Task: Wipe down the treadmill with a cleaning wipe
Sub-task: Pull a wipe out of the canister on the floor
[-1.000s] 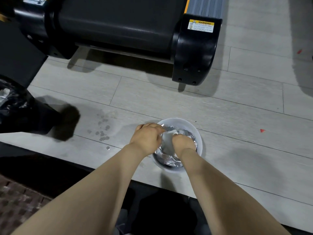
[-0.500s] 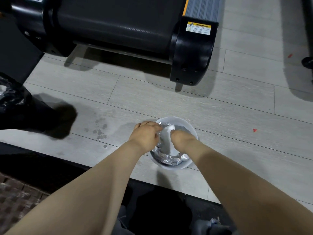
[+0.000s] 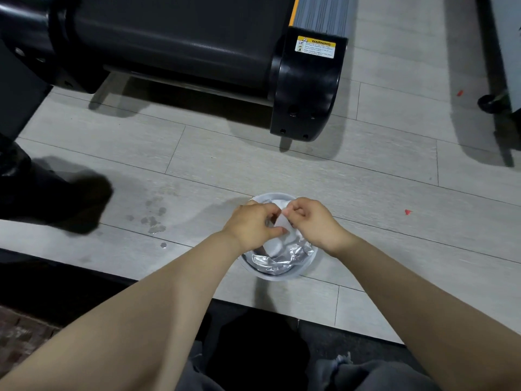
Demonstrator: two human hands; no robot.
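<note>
A round white tub [image 3: 284, 273] with a crumpled silver foil liner [image 3: 277, 259] stands on the grey plank floor. A white wipe [image 3: 279, 235] rises out of it. My left hand [image 3: 249, 225] and my right hand [image 3: 313, 222] both pinch the wipe just above the tub, fingertips nearly touching. The black treadmill [image 3: 174, 38] lies across the top of the view, its rear end cap [image 3: 307, 88] carrying a yellow warning label.
A black bag or dark object [image 3: 42, 193] sits at the left on the floor. Wet spots [image 3: 153, 218] mark the planks beside the tub. A wheeled base [image 3: 492, 103] stands at the far right. A dark mat runs along the near edge.
Both hands have lifted from inside the tub, drawing the white wipe up out of the foil.
</note>
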